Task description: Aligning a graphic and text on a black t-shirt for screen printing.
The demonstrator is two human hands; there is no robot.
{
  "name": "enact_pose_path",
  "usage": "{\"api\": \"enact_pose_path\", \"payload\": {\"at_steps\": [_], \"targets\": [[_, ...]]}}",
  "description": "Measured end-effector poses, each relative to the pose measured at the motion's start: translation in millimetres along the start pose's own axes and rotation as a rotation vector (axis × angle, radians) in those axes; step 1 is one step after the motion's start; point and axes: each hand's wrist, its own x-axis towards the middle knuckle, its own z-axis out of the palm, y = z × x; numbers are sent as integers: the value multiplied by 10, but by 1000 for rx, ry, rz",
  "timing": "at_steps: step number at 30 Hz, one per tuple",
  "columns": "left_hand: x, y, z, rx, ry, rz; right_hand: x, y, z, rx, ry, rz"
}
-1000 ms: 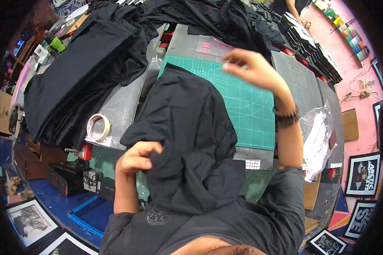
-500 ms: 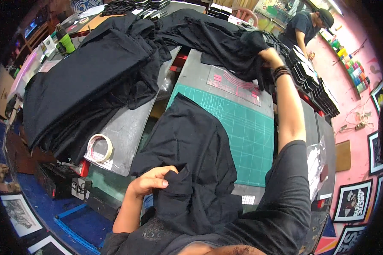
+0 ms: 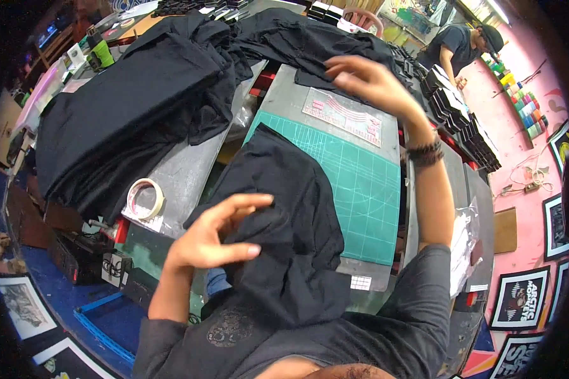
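My left hand (image 3: 218, 235) hovers over the near part of a black garment (image 3: 283, 189), thumb and fingers apart with nothing between them. That cloth lies rumpled over the left of a green cutting mat (image 3: 360, 189) and hangs toward my body. My right hand (image 3: 372, 85) is raised beyond the mat, fingers spread and empty, slightly blurred. Below and past it, more black cloth (image 3: 316, 54) lies bunched across the far end of the boards. A clear printed ruler sheet (image 3: 344, 117) rests just beyond the mat.
A large pile of black fabric (image 3: 133, 101) covers the left board. A tape roll (image 3: 145, 199) sits at that board's near end. Stacked black-and-white items (image 3: 452, 101) line the right side. Another person (image 3: 452, 50) works at the far right. A plastic bag (image 3: 464, 243) lies right.
My left hand has let go of the near garment and its fingers have spread. My right hand has released the far cloth and moved left, opening.
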Motion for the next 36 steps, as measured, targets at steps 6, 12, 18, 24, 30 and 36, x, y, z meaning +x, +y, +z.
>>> {"api": "enact_pose_path", "payload": {"at_steps": [6, 12, 18, 24, 30, 36], "targets": [[191, 675, 258, 574, 39, 265, -374, -1532, 1211, 249, -439, -159], [62, 627, 538, 129, 129, 122, -750, -1901, 810, -71, 50, -93], [315, 545, 727, 746, 297, 542, -1025, -1922, 318, -299, 720, -158], [590, 1202, 264, 1229, 780, 1524, -1474, -2177, -150, -312, 791, -158], [518, 571, 297, 949, 275, 410, -1833, -1973, 129, -34, 648, -118], [668, 233, -176, 647, 351, 231, -1995, -1637, 169, -28, 462, 171]]}}
